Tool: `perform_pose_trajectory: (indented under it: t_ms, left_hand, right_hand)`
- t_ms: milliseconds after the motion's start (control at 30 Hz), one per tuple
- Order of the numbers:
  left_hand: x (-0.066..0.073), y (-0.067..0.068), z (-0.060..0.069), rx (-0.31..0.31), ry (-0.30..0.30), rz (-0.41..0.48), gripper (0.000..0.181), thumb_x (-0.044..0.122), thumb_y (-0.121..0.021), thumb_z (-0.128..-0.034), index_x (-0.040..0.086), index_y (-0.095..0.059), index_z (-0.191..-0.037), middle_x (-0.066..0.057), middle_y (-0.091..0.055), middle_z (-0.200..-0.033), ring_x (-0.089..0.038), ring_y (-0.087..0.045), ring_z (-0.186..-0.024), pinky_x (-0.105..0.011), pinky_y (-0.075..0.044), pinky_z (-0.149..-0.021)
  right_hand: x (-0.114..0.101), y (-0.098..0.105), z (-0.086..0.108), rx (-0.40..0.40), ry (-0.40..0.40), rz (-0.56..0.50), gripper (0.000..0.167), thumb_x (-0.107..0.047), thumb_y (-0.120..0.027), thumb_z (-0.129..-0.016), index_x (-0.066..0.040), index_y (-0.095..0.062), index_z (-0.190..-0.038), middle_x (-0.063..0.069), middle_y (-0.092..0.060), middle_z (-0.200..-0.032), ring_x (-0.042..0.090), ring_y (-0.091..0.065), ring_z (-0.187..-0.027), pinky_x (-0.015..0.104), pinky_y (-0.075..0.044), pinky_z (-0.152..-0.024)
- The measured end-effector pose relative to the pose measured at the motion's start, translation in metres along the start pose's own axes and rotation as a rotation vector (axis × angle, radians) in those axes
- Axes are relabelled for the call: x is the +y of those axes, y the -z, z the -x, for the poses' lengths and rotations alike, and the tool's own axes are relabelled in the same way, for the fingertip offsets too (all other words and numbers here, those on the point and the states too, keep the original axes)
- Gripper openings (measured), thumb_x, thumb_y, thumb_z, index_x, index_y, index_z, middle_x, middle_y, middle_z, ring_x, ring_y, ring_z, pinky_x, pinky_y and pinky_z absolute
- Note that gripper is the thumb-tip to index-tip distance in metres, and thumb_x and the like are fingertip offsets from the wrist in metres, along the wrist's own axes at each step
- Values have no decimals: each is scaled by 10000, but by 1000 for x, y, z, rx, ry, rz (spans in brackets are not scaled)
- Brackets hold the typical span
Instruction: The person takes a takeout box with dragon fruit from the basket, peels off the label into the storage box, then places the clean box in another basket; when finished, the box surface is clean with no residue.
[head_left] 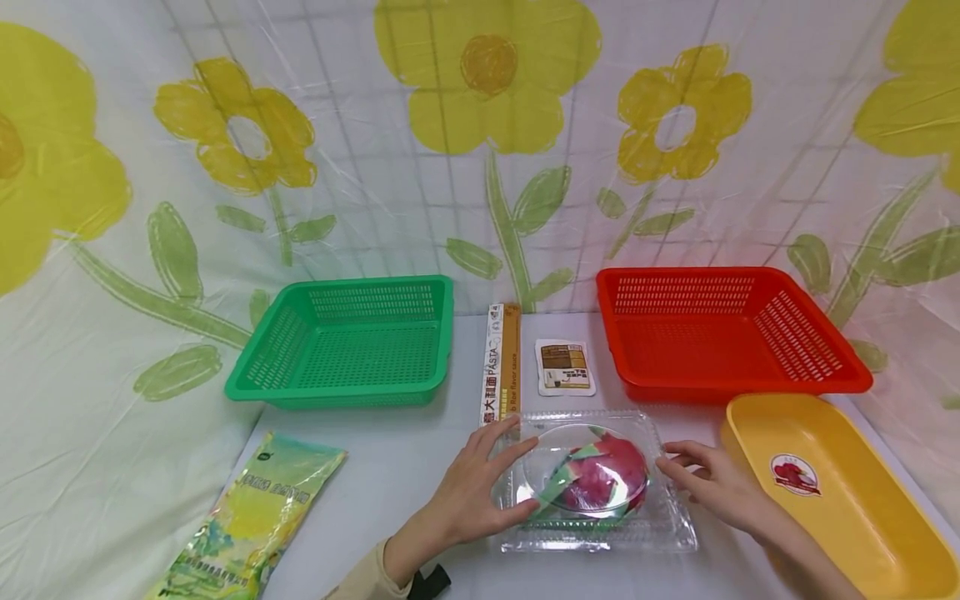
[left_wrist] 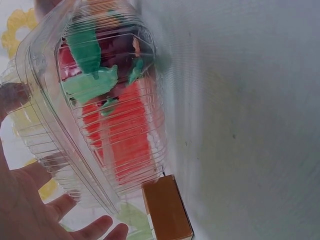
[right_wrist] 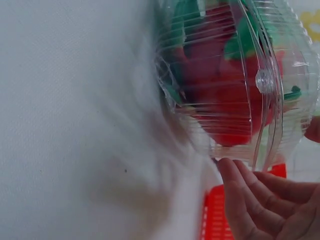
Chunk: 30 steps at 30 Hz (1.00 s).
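Note:
A clear plastic clamshell box (head_left: 600,542) lies on the table, its lid over its base. Inside is a red dragon fruit (head_left: 611,475) with green scales. My left hand (head_left: 480,483) spreads its fingers at the box's left side, fingertips over the lid and thumb near the front. At the right edge, my right hand (head_left: 716,483) touches the box with loosely bent fingers. In the right wrist view, its fingers (right_wrist: 250,195) lie at the side by the rim and the thumb is at the lid. Whether the rim is fully snapped together, I cannot tell.
Behind stand a green basket (head_left: 337,396) and a red basket (head_left: 742,387). A yellow tray (head_left: 847,475) is on the right. A pasta box (head_left: 502,358) and small pouch (head_left: 565,367) lie beyond the clamshell; a green-yellow bag (head_left: 251,517) lies left.

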<state>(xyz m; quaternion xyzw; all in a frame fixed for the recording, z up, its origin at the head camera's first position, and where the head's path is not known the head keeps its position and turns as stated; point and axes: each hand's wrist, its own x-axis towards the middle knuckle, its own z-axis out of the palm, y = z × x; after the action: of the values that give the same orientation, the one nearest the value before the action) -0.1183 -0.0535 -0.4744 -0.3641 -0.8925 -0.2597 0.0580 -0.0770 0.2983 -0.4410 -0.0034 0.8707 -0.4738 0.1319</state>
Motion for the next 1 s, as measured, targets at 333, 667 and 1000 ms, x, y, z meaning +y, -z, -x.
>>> perform_pose_trajectory:
  t_ms: [333, 667, 1000]
  left_hand:
    - [1, 0, 1, -4, 3, 0, 731, 587, -646, -830, 270, -477, -1466, 20, -233, -1606, -264, -284, -1425, -549, -462, -977]
    - [3, 1, 1, -30, 33, 136, 743, 513, -686, -832, 232, -456, -1481, 6, -170, -1621, -292, -203, -1466, -590, -462, -961]
    - [7, 2, 1, -30, 33, 185, 757, 449, -708, -826, 178, -450, -1484, 0, -116, -1630, -303, -241, -1461, -555, -439, -1006]
  right_hand:
    - [2, -8, -3, -19, -89, -59, 514, -303, -566, -992, 116, -532, -1288, 161, -649, -1144, 222, -592, -932, 294, -573, -692]
    - [3, -15, -4, -12, -174, -117, 477, -344, -533, -1008, 58, -524, -1264, 106, -607, -1078, 221, -534, -926, 330, -554, -704]
    - [1, -21, -3, 14, -212, -215, 442, -339, -556, -996, 56, -472, -1176, 124, -595, -1053, 220, -549, -908, 352, -558, -731]
